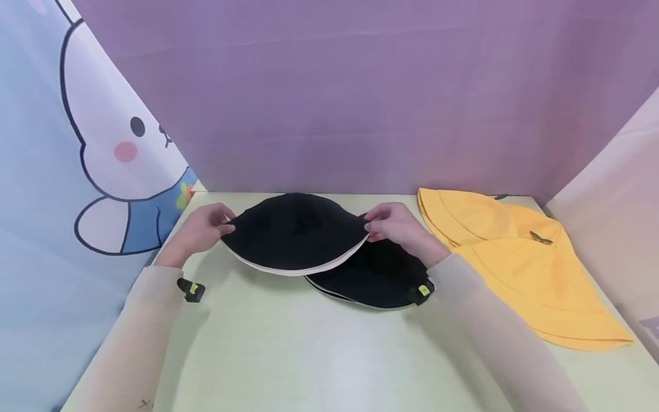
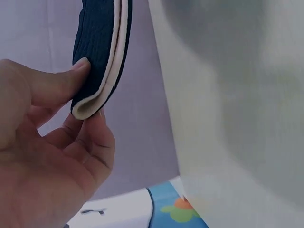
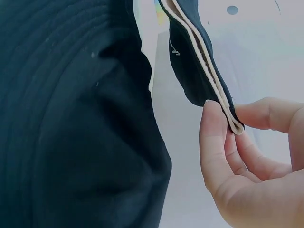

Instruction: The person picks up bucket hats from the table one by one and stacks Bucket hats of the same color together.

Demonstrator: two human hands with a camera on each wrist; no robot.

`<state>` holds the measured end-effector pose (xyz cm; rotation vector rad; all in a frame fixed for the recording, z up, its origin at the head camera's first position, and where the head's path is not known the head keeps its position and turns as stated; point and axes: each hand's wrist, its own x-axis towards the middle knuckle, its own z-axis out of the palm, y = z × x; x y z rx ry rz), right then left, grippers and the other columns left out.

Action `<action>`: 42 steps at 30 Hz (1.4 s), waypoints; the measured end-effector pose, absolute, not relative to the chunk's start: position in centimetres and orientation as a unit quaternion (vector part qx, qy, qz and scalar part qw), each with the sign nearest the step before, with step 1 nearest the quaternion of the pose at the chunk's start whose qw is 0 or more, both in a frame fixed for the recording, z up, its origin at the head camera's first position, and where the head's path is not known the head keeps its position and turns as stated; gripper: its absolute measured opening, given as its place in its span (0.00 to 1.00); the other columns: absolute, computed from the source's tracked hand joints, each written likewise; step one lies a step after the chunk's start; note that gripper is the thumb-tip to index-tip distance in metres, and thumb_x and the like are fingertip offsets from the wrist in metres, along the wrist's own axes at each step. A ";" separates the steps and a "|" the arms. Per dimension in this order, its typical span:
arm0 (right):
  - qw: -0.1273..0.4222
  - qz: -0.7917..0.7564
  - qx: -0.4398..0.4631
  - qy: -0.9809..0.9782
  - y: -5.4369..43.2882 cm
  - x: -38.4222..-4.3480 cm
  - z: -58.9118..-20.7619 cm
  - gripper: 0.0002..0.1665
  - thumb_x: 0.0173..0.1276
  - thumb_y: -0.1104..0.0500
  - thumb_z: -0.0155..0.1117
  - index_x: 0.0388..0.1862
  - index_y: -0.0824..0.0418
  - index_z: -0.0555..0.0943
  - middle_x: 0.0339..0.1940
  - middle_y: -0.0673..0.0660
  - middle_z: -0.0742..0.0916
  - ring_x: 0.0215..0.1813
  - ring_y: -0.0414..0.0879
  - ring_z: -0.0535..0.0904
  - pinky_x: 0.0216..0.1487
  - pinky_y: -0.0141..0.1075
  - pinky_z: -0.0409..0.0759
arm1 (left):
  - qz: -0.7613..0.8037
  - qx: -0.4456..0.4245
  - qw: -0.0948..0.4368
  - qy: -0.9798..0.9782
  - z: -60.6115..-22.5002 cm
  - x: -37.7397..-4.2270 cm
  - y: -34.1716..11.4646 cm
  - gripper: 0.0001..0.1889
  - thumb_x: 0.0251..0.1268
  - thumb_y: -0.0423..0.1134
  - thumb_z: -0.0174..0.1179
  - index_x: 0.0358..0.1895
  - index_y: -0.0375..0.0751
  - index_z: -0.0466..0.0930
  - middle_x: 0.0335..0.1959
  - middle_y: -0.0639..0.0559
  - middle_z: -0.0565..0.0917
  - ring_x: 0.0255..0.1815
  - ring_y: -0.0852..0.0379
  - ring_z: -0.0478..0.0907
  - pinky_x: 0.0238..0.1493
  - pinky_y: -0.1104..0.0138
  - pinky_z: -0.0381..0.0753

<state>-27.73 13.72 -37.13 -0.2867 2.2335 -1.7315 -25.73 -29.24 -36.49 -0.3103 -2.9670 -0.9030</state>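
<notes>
A dark bucket hat [image 1: 293, 234] with a pale edge hangs folded flat above the table. My left hand [image 1: 206, 229] pinches its left brim corner between thumb and fingers. At the opposite corner my right hand [image 1: 396, 229] pinches the brim the same way. In the left wrist view the folded brim [image 2: 99, 57] shows its pale lining beside the thumb. The right wrist view shows the other brim corner [image 3: 209, 66] gripped, with loose thread on it. Below and to the right, more dark hats [image 1: 381, 280] lie flat on the table, partly hidden by the right hand and the held hat.
Several yellow hats [image 1: 535, 280] with small green leaf trims lie overlapping on the right side of the pale table [image 1: 309, 355]. A purple cloth [image 1: 360, 103] stands behind the table. A blue cartoon-print cloth [image 1: 41, 229] borders the left side.
</notes>
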 end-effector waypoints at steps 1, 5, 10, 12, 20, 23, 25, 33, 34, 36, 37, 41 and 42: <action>0.150 -0.602 -0.099 0.778 14.1 -27.6 -37.1 0.17 0.68 0.70 0.62 0.54 0.77 0.76 0.50 0.68 0.81 0.37 0.52 0.87 0.46 0.43 0.86 | -0.291 -0.104 0.011 -0.951 -36.4 -25.7 -28.9 0.10 0.69 0.31 0.62 0.51 0.32 0.80 0.41 0.36 0.80 0.44 0.39 0.77 0.51 0.48 0.74; 0.149 -0.592 -0.099 0.786 15.9 -27.5 -37.0 0.18 0.68 0.70 0.62 0.54 0.78 0.75 0.51 0.69 0.80 0.36 0.51 0.87 0.47 0.42 0.86 | -0.306 -0.118 0.008 -0.945 -36.2 -25.9 -27.8 0.09 0.69 0.30 0.62 0.50 0.33 0.80 0.39 0.40 0.80 0.43 0.42 0.78 0.50 0.50 0.74; 0.141 -0.592 -0.093 0.788 17.8 -27.0 -36.7 0.17 0.68 0.71 0.60 0.53 0.79 0.74 0.47 0.67 0.81 0.35 0.49 0.86 0.46 0.41 0.86 | -0.322 -0.133 -0.002 -0.937 -36.4 -26.2 -26.3 0.09 0.69 0.31 0.63 0.49 0.34 0.80 0.37 0.43 0.80 0.41 0.45 0.78 0.47 0.55 0.75; 0.141 -0.590 -0.089 0.790 18.4 -26.7 -36.5 0.17 0.67 0.71 0.60 0.53 0.79 0.74 0.45 0.66 0.81 0.34 0.49 0.86 0.45 0.41 0.86 | -0.324 -0.140 -0.005 -0.936 -36.4 -26.1 -25.7 0.09 0.68 0.30 0.64 0.49 0.34 0.81 0.36 0.44 0.79 0.40 0.46 0.79 0.45 0.56 0.75; 0.136 -0.560 -0.089 0.812 21.2 -25.5 -35.7 0.18 0.68 0.68 0.61 0.54 0.77 0.75 0.45 0.65 0.81 0.35 0.51 0.87 0.46 0.38 0.86 | -0.325 -0.177 -0.011 -0.929 -35.8 -25.5 -23.5 0.09 0.66 0.29 0.66 0.47 0.35 0.80 0.34 0.47 0.79 0.36 0.50 0.77 0.42 0.58 0.75; 0.138 -0.549 -0.089 0.820 22.4 -25.2 -35.5 0.18 0.69 0.67 0.61 0.54 0.76 0.75 0.46 0.65 0.81 0.37 0.53 0.87 0.47 0.38 0.85 | -0.324 -0.191 -0.013 -0.927 -35.8 -25.4 -22.7 0.09 0.67 0.30 0.66 0.47 0.36 0.80 0.34 0.47 0.79 0.37 0.50 0.77 0.43 0.58 0.75; 0.140 -0.539 -0.091 0.826 23.2 -25.0 -35.4 0.18 0.70 0.66 0.62 0.54 0.75 0.75 0.46 0.65 0.81 0.38 0.53 0.88 0.48 0.37 0.85 | -0.325 -0.202 -0.013 -0.924 -35.8 -25.3 -22.1 0.09 0.66 0.29 0.66 0.47 0.35 0.80 0.34 0.47 0.79 0.37 0.50 0.77 0.44 0.57 0.75; 0.154 -0.518 -0.084 0.837 25.8 -24.2 -35.4 0.20 0.70 0.64 0.63 0.56 0.75 0.75 0.48 0.66 0.80 0.39 0.55 0.88 0.48 0.37 0.84 | -0.328 -0.235 -0.024 -0.914 -36.3 -25.2 -20.0 0.09 0.66 0.29 0.66 0.46 0.36 0.80 0.34 0.49 0.79 0.37 0.53 0.77 0.45 0.57 0.75; 0.155 -0.515 -0.083 0.839 26.1 -24.0 -35.4 0.20 0.70 0.64 0.63 0.56 0.75 0.75 0.49 0.66 0.80 0.40 0.56 0.87 0.48 0.37 0.84 | -0.329 -0.239 -0.026 -0.913 -36.4 -25.2 -19.7 0.09 0.66 0.29 0.66 0.46 0.36 0.80 0.34 0.49 0.79 0.36 0.53 0.77 0.45 0.57 0.76; 0.156 -0.512 -0.081 0.841 26.7 -23.8 -35.5 0.20 0.70 0.64 0.64 0.56 0.74 0.75 0.48 0.66 0.80 0.40 0.57 0.87 0.47 0.37 0.84 | -0.328 -0.247 -0.028 -0.911 -36.5 -25.2 -19.1 0.09 0.66 0.29 0.66 0.46 0.36 0.80 0.34 0.49 0.79 0.36 0.53 0.77 0.45 0.57 0.76; 0.157 -0.510 -0.080 0.842 27.0 -23.7 -35.6 0.20 0.70 0.64 0.64 0.56 0.75 0.75 0.47 0.66 0.80 0.40 0.57 0.87 0.47 0.37 0.85 | -0.328 -0.251 -0.030 -0.910 -36.6 -25.2 -18.8 0.09 0.66 0.29 0.67 0.46 0.36 0.80 0.33 0.50 0.79 0.36 0.54 0.77 0.45 0.57 0.76; 0.161 -0.507 -0.079 0.843 28.1 -23.4 -36.0 0.21 0.68 0.65 0.65 0.55 0.76 0.75 0.41 0.64 0.81 0.39 0.55 0.87 0.46 0.40 0.86 | -0.333 -0.261 -0.039 -0.905 -36.7 -24.9 -17.7 0.09 0.66 0.29 0.67 0.46 0.36 0.80 0.33 0.50 0.79 0.36 0.54 0.77 0.45 0.57 0.76; 0.163 -0.507 -0.078 0.843 28.3 -23.4 -36.2 0.21 0.67 0.66 0.66 0.55 0.76 0.75 0.40 0.63 0.81 0.38 0.55 0.87 0.46 0.40 0.86 | -0.335 -0.262 -0.042 -0.904 -36.8 -24.8 -17.5 0.09 0.66 0.29 0.66 0.46 0.36 0.79 0.33 0.50 0.80 0.36 0.54 0.77 0.46 0.57 0.76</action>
